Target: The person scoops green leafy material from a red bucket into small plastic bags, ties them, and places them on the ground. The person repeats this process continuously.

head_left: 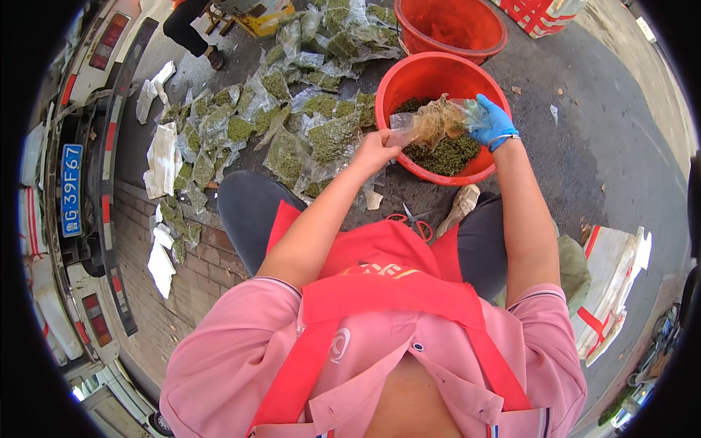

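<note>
Between my two hands a clear plastic bag [436, 123] is stretched over a red tub [449, 73]; wet, brownish-yellow residue clings to it. The bare left hand [375, 152] pinches one end of the bag at the tub's near left rim. At the other end, my right hand [494, 124], in a blue glove, has its fingers closed on the plastic by the right rim. Small green grains or berries [449, 157], too fine to name surely, lie in the tub beneath. Red-handled scissors [415, 219] rest on the ground near my shoe.
Many clear bags of green contents [336, 139] cover the ground to the left. Another red tub [449, 22] stands behind the first. White foam pieces [162, 157] lie beside a parked truck [109, 182]. At right is a foam box [610, 270]. Another person's leg [186, 29] shows far left.
</note>
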Motion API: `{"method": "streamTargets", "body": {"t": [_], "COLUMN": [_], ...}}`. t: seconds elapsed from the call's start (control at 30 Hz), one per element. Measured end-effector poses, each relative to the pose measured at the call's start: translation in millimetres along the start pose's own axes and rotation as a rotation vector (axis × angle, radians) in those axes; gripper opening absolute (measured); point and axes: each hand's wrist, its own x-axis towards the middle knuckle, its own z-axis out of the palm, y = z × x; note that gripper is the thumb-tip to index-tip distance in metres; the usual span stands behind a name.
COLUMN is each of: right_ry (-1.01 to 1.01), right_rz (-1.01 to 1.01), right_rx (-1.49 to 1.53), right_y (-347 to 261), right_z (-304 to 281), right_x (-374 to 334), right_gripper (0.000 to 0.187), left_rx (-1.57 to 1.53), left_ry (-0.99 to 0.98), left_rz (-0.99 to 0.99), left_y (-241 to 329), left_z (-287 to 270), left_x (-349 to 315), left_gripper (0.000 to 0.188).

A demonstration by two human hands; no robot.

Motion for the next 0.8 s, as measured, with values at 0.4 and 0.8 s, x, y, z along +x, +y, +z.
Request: {"method": "streamTargets", "body": {"t": [0.4, 0.8], "right_ry": [0.107, 0.227], "right_rz": [0.148, -0.404], "right_rx": [-0.53, -0.281], "right_y": [29.1, 39.0], "right_z": [-17.3, -7.4], "right_x": [26.2, 32.1], "right_gripper": [0.081, 0.015], "left_rx": [-0.556, -0.801], "left_ry": [0.199, 0.145], "left_rz": [-0.131, -0.342], "left_y": [27.1, -23.4], "left_z": [8.4, -10.3], "left_x": [51.2, 40.6], "left_gripper": [0.015, 0.031]}}
